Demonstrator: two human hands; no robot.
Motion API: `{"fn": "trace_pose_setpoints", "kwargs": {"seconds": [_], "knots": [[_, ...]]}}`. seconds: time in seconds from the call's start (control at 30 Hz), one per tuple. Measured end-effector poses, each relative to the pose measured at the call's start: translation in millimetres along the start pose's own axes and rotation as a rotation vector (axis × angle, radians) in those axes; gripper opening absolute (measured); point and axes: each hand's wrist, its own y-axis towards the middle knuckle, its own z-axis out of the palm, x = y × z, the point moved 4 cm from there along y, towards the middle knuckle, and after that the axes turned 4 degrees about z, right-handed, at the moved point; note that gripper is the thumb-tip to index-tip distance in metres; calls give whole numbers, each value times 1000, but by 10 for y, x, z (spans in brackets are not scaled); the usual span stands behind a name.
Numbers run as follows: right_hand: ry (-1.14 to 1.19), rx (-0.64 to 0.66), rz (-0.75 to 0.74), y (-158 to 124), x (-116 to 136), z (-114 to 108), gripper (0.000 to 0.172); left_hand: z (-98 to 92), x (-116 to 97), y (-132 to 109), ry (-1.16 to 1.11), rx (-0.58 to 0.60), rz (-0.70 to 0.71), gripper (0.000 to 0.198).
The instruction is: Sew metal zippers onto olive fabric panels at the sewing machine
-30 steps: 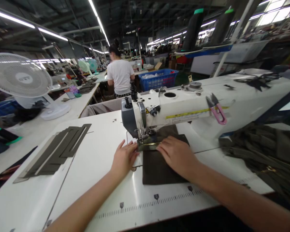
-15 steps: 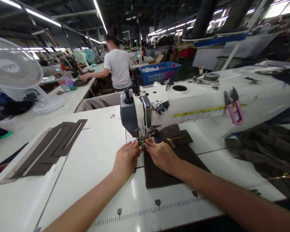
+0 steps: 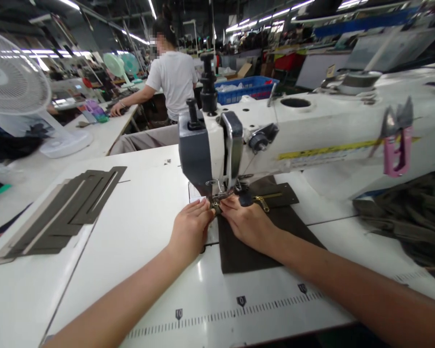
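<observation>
L hand is resting on the white table, just left of the foot of the sewing machine; its fingers are lying close tog., tips pointing in at the foot. Can't tell if thumb & fingers are pinching anything, as the tips are partly hidden.

R hand is lying on the dark cloth, just R of the foot, fingers bunched, tips nearly meeting the L hand's. Can't tell if it's pinching or only pressing.

Cloth is lying flat under R hand & wrist, its near corner pointing twd the ruler marks along the table's front edge. A dark strip w/ a gold zip pull is lying across the cloth, R of & behind R hand.

Pink-handled scissors are sitting against the machine's arm. Crumpled cloth is heaping up at far R. Cut pieces are lying overlapped on the table, well L of L hand. White fan is standing on the bench beyond. Co-worker in a white top is stretching an arm over that bench, nr a blue basket.
</observation>
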Motion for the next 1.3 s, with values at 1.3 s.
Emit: {"fn": "trace_pose_setpoints", "kwargs": {"seconds": [1.3], "knots": [[78, -14, 10, 15, -41, 32, 26, -20, 15, -14, 27, -56, -2, 19]]}}
